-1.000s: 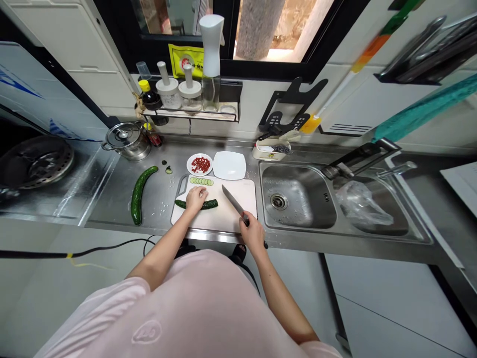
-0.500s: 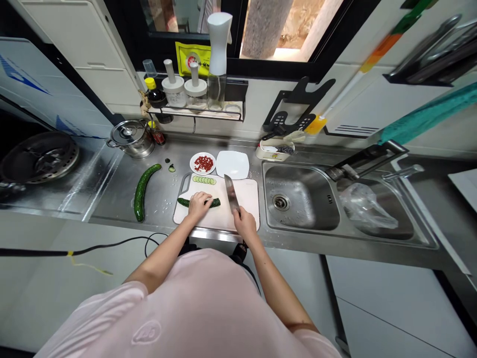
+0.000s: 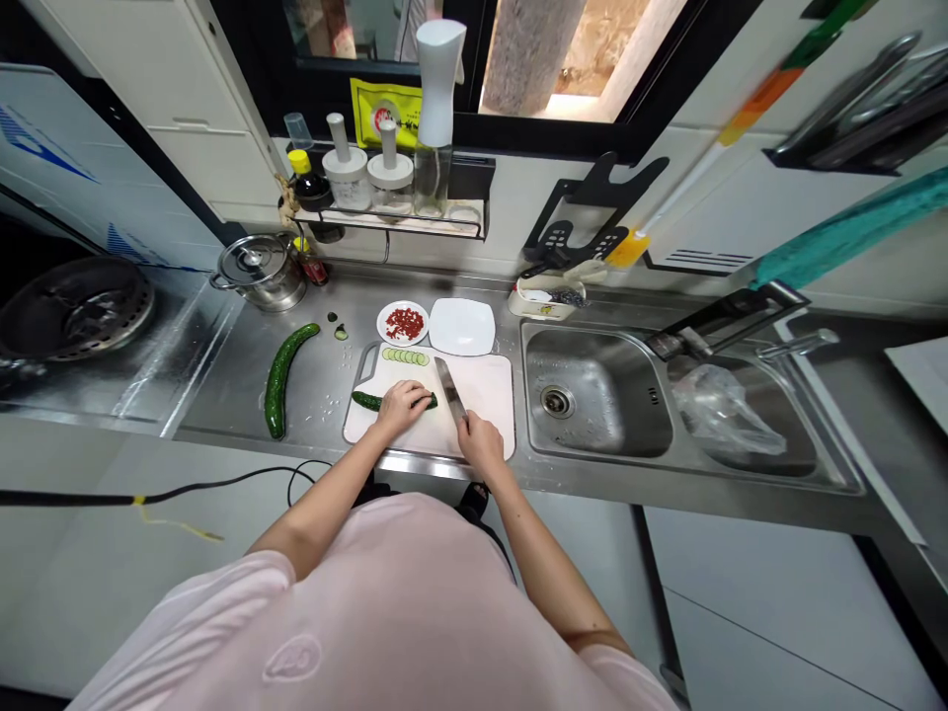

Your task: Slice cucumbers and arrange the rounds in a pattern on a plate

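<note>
My left hand (image 3: 404, 405) lies over a dark green cucumber (image 3: 365, 400), its fingers curled on the piece near the right end. The cucumber rests on a white cutting board (image 3: 481, 390). In my right hand (image 3: 480, 438) is a kitchen knife (image 3: 449, 388), gripped by the handle, with its blade pointing away from me just right of the cucumber's cut end. A row of overlapping cucumber slices (image 3: 405, 356) lies along the board's far edge. Beyond the board stand a plate of chopped red pieces (image 3: 405, 323) and a white square plate (image 3: 462, 327).
Left of the board lies a whole cucumber (image 3: 285, 380), with small cucumber scraps (image 3: 340, 333) nearby. A lidded steel pot (image 3: 261, 273) and a black wok (image 3: 74, 308) stand farther left. To the right is a double sink (image 3: 603, 395) holding a plastic bag (image 3: 730, 410).
My right hand has brought the knife left, and its blade is now closer to the cucumber's end. My left hand has shifted slightly right along the cucumber.
</note>
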Action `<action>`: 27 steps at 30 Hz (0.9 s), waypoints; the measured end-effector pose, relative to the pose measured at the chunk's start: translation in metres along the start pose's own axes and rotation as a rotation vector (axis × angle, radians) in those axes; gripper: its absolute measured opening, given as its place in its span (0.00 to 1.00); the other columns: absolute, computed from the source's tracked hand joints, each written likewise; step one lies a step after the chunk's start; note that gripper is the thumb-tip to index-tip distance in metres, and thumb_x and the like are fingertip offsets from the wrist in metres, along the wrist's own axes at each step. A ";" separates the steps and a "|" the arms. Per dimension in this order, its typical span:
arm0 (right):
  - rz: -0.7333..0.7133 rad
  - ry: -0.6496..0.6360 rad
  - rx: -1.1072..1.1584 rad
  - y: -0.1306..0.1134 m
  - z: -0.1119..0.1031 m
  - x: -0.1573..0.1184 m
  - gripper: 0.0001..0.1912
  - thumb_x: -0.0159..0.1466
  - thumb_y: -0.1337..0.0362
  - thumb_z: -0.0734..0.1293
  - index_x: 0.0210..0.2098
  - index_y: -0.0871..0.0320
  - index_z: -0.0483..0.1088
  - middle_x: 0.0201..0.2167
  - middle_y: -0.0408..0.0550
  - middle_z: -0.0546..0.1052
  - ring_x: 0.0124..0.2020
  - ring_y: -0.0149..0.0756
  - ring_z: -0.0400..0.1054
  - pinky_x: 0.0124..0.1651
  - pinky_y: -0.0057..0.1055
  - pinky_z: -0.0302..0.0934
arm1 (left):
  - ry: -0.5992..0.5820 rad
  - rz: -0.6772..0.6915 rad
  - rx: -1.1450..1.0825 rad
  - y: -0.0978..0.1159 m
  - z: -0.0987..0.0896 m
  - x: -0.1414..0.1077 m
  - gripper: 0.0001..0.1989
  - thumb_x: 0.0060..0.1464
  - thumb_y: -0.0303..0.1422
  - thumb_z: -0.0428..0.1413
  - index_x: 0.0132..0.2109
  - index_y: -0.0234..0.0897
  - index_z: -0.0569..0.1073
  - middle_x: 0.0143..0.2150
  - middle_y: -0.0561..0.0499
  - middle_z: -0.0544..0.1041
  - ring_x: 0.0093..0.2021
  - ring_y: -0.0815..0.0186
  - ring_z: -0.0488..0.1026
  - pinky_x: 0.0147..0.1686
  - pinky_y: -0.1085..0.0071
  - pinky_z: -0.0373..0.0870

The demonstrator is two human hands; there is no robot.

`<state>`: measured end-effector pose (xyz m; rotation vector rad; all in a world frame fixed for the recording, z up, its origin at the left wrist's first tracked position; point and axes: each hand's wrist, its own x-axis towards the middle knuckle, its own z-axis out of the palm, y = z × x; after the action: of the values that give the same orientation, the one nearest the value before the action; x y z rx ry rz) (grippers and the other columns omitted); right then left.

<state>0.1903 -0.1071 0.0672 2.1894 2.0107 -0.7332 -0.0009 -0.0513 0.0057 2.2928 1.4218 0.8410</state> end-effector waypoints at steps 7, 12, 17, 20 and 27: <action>-0.040 -0.072 -0.010 -0.008 0.000 0.000 0.16 0.69 0.62 0.51 0.46 0.59 0.66 0.39 0.55 0.76 0.41 0.40 0.70 0.39 0.29 0.54 | -0.046 0.035 0.020 -0.005 0.005 -0.002 0.12 0.60 0.38 0.51 0.43 0.43 0.77 0.42 0.49 0.75 0.43 0.66 0.70 0.44 0.68 0.68; -0.047 -0.077 -0.019 -0.011 0.001 -0.001 0.15 0.68 0.63 0.52 0.45 0.59 0.66 0.39 0.55 0.76 0.41 0.40 0.71 0.38 0.29 0.55 | -0.086 0.015 0.048 -0.006 0.007 -0.004 0.13 0.61 0.38 0.49 0.45 0.44 0.77 0.42 0.49 0.75 0.43 0.67 0.70 0.43 0.70 0.68; -0.043 -0.094 0.000 -0.013 -0.002 -0.003 0.14 0.69 0.64 0.52 0.46 0.60 0.66 0.40 0.56 0.76 0.42 0.40 0.70 0.39 0.29 0.55 | -0.120 0.002 0.066 -0.005 0.006 -0.005 0.14 0.61 0.39 0.48 0.46 0.45 0.76 0.41 0.49 0.75 0.43 0.66 0.70 0.43 0.70 0.67; -0.047 -0.093 0.003 -0.014 -0.003 -0.002 0.14 0.69 0.64 0.52 0.46 0.60 0.65 0.40 0.57 0.75 0.42 0.40 0.70 0.39 0.29 0.55 | -0.111 -0.001 0.068 -0.005 0.007 -0.004 0.14 0.61 0.39 0.49 0.46 0.45 0.76 0.41 0.49 0.75 0.42 0.67 0.70 0.42 0.70 0.67; -0.065 -0.090 -0.006 -0.013 -0.001 -0.002 0.14 0.68 0.65 0.52 0.45 0.60 0.66 0.39 0.56 0.76 0.41 0.40 0.70 0.37 0.29 0.54 | -0.092 0.013 0.066 -0.004 0.007 -0.004 0.13 0.61 0.38 0.49 0.46 0.45 0.77 0.41 0.49 0.75 0.43 0.67 0.70 0.41 0.71 0.67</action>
<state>0.1777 -0.1065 0.0717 2.0573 2.0456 -0.8165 -0.0011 -0.0530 -0.0033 2.3589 1.4165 0.6931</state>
